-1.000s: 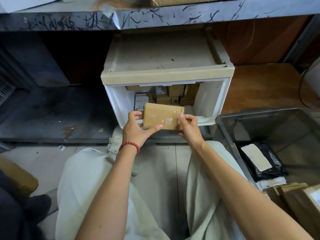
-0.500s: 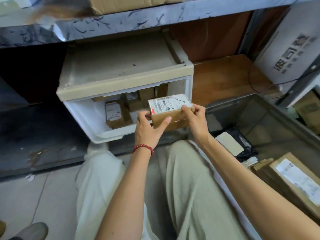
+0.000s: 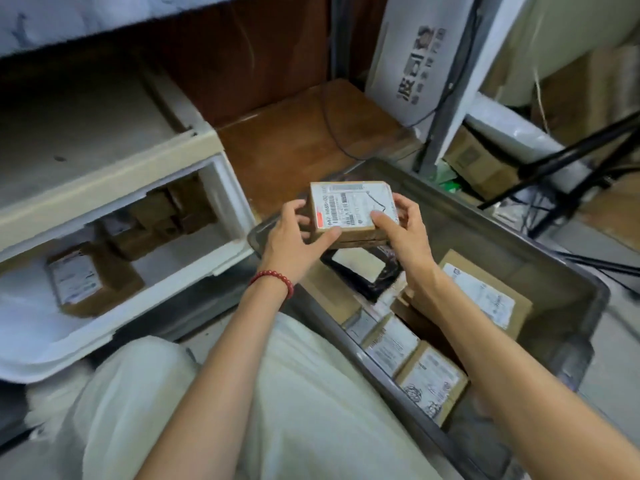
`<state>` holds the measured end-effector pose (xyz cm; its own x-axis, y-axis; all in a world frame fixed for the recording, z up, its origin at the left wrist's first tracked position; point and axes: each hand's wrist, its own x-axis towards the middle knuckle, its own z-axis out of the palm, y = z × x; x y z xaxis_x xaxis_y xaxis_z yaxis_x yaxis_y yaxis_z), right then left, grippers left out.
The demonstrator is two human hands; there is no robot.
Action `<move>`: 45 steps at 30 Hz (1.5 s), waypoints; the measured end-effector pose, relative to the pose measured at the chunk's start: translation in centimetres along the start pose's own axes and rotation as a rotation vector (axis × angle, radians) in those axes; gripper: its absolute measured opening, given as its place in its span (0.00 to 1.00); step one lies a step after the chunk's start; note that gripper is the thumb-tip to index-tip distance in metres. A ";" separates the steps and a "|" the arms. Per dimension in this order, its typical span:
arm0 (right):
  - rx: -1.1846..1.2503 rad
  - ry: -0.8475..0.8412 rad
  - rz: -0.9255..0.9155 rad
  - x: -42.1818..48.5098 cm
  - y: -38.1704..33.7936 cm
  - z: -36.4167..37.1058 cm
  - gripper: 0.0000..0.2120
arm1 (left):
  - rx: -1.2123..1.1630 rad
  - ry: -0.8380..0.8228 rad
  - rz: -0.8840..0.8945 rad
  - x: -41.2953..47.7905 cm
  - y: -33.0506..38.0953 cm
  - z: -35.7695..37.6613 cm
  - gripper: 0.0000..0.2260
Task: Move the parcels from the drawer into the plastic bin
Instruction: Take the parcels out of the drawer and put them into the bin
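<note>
Labelled parcel (image 3: 351,211) has been carried out of the drawer (image 3: 166,296), lower left, within the last second. It is now held at frame centre over the far end of the plastic bin (image 3: 554,306). It is gripped at both ends, with left hand (image 3: 294,244) and right hand (image 3: 405,233) curled round it. Release is judged next. Drawer parcels (image 3: 86,282) remain; bin parcels (image 3: 429,379) are already stacked. Wooden board (image 3: 294,143) is noted behind, printed carton (image 3: 415,57) upper right.
</note>
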<state>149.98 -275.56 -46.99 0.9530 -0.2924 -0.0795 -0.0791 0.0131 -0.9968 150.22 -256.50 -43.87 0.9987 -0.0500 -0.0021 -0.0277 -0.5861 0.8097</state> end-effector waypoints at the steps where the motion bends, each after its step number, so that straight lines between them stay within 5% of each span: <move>1: -0.034 0.022 0.005 0.1 0.4 -1.1 0.23 | 0.025 -0.040 0.011 0.6 0.3 1.0 0.33; 9: -0.129 0.081 0.098 -2.3 3.8 -6.7 0.27 | 0.119 -0.275 -0.079 2.8 -0.3 8.1 0.24; 14: -0.068 0.145 0.216 -5.7 6.5 -7.4 0.25 | 0.231 -0.430 -0.122 2.3 -1.4 10.6 0.31; 22: -0.146 0.174 0.218 -7.9 7.2 -6.4 0.26 | 0.379 -0.381 -0.150 0.8 -1.5 11.9 0.42; 27: -0.209 0.121 0.264 -9.1 7.6 -6.2 0.21 | 0.597 -0.453 -0.086 0.4 -1.8 10.4 0.31; 32: -0.396 0.120 0.394 -10.2 9.0 -7.3 0.16 | 0.698 -0.784 -0.173 -0.8 -1.8 12.2 0.30; 40: -0.770 0.074 0.738 -10.8 9.9 -10.4 0.24 | 0.834 -1.003 0.105 -3.4 -0.9 18.3 0.26; 45: -1.139 -0.091 0.673 -10.5 9.8 -10.3 0.22 | 0.837 -1.132 0.129 -3.9 -1.5 19.0 0.21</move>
<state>136.16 -282.24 -55.85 0.6443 -0.4792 -0.5960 -0.6973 -0.6882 -0.2004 145.59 -270.81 -56.20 0.4251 -0.5175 -0.7426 -0.5309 -0.8070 0.2586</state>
